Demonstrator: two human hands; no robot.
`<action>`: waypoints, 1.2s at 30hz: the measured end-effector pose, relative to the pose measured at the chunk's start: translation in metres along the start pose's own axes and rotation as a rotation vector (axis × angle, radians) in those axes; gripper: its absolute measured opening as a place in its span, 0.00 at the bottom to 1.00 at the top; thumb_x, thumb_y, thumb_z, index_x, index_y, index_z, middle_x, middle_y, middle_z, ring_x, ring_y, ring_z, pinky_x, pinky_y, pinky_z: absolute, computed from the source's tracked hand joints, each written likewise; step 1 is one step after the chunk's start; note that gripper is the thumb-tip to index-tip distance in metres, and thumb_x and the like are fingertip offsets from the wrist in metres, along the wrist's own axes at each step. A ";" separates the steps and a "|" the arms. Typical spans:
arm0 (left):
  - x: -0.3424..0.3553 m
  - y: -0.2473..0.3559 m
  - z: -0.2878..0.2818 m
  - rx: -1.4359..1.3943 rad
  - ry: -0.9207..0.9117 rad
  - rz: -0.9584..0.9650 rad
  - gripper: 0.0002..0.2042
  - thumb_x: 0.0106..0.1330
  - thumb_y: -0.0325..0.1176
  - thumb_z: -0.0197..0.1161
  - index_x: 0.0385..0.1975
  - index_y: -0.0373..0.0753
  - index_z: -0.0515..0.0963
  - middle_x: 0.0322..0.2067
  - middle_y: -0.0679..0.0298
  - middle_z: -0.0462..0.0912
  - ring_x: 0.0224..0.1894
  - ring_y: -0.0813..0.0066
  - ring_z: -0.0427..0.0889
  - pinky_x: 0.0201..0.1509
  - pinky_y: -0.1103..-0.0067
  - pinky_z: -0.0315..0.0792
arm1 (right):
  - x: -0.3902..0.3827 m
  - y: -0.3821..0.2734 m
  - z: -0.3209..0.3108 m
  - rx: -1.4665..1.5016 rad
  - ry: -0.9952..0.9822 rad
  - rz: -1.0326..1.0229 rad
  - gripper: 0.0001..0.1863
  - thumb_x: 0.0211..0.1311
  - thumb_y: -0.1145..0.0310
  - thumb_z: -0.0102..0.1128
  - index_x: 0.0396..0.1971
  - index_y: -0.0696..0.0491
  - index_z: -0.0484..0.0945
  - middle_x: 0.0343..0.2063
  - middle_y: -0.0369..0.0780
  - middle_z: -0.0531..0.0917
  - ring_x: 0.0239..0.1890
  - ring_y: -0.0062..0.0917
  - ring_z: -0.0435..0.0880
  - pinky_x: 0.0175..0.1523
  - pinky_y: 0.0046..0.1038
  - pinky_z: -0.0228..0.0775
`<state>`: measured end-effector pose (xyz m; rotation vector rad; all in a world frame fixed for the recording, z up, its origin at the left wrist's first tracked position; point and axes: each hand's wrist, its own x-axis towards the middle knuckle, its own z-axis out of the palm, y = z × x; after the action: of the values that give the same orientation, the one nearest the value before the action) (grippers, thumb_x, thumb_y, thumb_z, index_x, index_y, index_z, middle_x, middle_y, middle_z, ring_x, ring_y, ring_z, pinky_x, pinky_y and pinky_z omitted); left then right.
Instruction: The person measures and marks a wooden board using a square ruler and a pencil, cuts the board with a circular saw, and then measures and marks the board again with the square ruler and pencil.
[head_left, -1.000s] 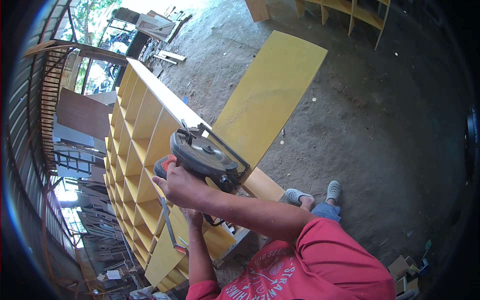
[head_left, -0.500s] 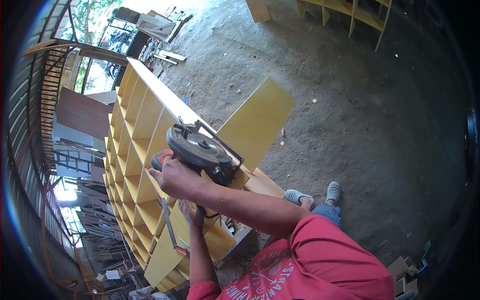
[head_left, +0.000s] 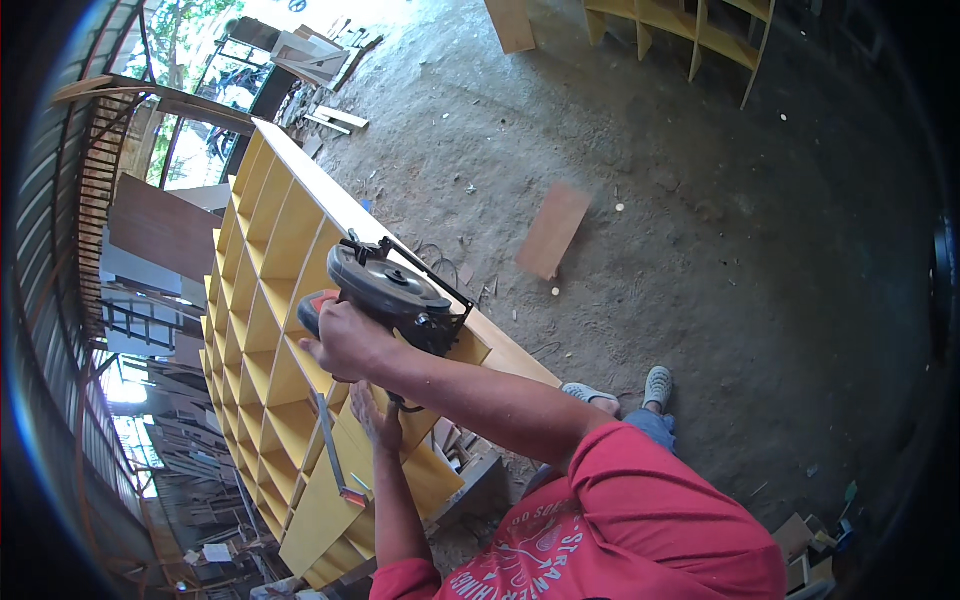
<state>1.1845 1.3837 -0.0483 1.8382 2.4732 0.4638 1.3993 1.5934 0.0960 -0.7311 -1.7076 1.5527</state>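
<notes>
My right hand [head_left: 352, 338] is wrapped round the red and black handle of a circular saw [head_left: 390, 290]. The saw lies tilted, its round guard and blade side facing up, at the near right end of a yellow gridded wooden frame [head_left: 262, 350]. Below it, my left hand [head_left: 377, 420] rests with fingers stretched out on a yellow board [head_left: 345, 470] that lies over the frame. A steel square with a red end [head_left: 335, 450] lies on that board, beside my left hand. The saw's lower edge is partly hidden by my right forearm.
A reddish-brown board piece [head_left: 553, 230] is over the dirt floor, right of the frame; whether it touches the ground I cannot tell. Another gridded frame [head_left: 690, 25] stands at the far right. Scrap wood [head_left: 195, 440] piles along the left wall. My feet [head_left: 655, 388] are right of the frame.
The yellow piece beside the saw has come away from the frame; a reddish-brown piece now shows farther out over the floor. The saw and my right hand have shifted slightly left.
</notes>
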 end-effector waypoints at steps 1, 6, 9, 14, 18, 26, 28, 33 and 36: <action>0.000 0.001 0.002 -0.007 0.003 0.009 0.52 0.72 0.75 0.57 0.78 0.31 0.65 0.78 0.38 0.65 0.83 0.38 0.57 0.85 0.50 0.47 | -0.002 -0.001 -0.004 0.011 -0.018 0.002 0.26 0.72 0.56 0.74 0.39 0.71 0.84 0.37 0.60 0.89 0.44 0.53 0.93 0.51 0.46 0.86; -0.006 -0.008 0.010 -0.002 0.078 -0.028 0.50 0.70 0.71 0.64 0.78 0.31 0.66 0.78 0.39 0.66 0.83 0.39 0.57 0.85 0.51 0.46 | -0.016 0.001 0.005 -0.034 -0.003 -0.052 0.29 0.70 0.59 0.76 0.51 0.73 0.78 0.35 0.63 0.89 0.42 0.54 0.94 0.47 0.46 0.87; -0.009 -0.010 0.008 0.004 0.120 -0.063 0.48 0.68 0.65 0.68 0.78 0.33 0.66 0.78 0.40 0.65 0.83 0.41 0.58 0.85 0.51 0.47 | -0.049 -0.010 -0.009 0.008 0.081 -0.135 0.30 0.68 0.60 0.78 0.56 0.69 0.77 0.38 0.64 0.89 0.45 0.58 0.92 0.48 0.47 0.86; 0.002 0.031 -0.002 -0.042 0.078 -0.064 0.47 0.67 0.60 0.69 0.81 0.39 0.65 0.82 0.45 0.62 0.87 0.46 0.53 0.88 0.52 0.42 | -0.125 -0.028 -0.081 -0.063 0.231 -0.354 0.26 0.69 0.65 0.78 0.62 0.60 0.81 0.47 0.48 0.91 0.47 0.32 0.93 0.53 0.35 0.85; -0.009 0.028 -0.009 -0.005 0.109 -0.164 0.46 0.68 0.60 0.68 0.82 0.41 0.65 0.83 0.46 0.60 0.88 0.47 0.52 0.89 0.51 0.40 | -0.191 -0.042 -0.121 -0.063 0.204 -0.180 0.26 0.67 0.65 0.81 0.61 0.59 0.83 0.43 0.41 0.90 0.44 0.24 0.90 0.50 0.31 0.83; -0.035 0.059 -0.005 -0.016 0.148 -0.181 0.37 0.76 0.56 0.61 0.80 0.40 0.69 0.81 0.44 0.66 0.85 0.50 0.60 0.89 0.51 0.46 | -0.286 -0.033 -0.171 -0.044 0.259 0.127 0.21 0.75 0.56 0.75 0.53 0.57 0.83 0.24 0.31 0.80 0.22 0.13 0.78 0.27 0.21 0.68; -0.047 0.072 -0.013 -0.024 0.181 -0.187 0.35 0.76 0.55 0.62 0.76 0.39 0.74 0.79 0.44 0.69 0.84 0.49 0.63 0.88 0.52 0.50 | -0.301 -0.026 -0.174 0.026 0.317 0.047 0.23 0.76 0.52 0.74 0.49 0.58 0.81 0.19 0.30 0.77 0.16 0.11 0.73 0.21 0.19 0.58; -0.072 0.078 -0.019 -0.013 0.354 -0.155 0.27 0.74 0.50 0.66 0.64 0.37 0.85 0.71 0.47 0.80 0.75 0.48 0.75 0.81 0.54 0.66 | -0.325 -0.024 -0.186 -0.019 0.236 0.016 0.22 0.79 0.52 0.70 0.45 0.59 0.79 0.18 0.32 0.77 0.15 0.12 0.73 0.20 0.20 0.61; -0.075 0.096 -0.030 -0.055 0.333 -0.216 0.22 0.72 0.47 0.70 0.57 0.35 0.88 0.65 0.44 0.84 0.67 0.47 0.83 0.74 0.57 0.74 | -0.341 -0.025 -0.187 -0.035 0.240 0.029 0.22 0.79 0.53 0.70 0.44 0.59 0.78 0.19 0.32 0.77 0.15 0.13 0.74 0.20 0.20 0.61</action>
<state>1.2913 1.3311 -0.0072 1.5573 2.7920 0.8770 1.7532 1.4300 0.0839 -0.9244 -1.5556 1.3957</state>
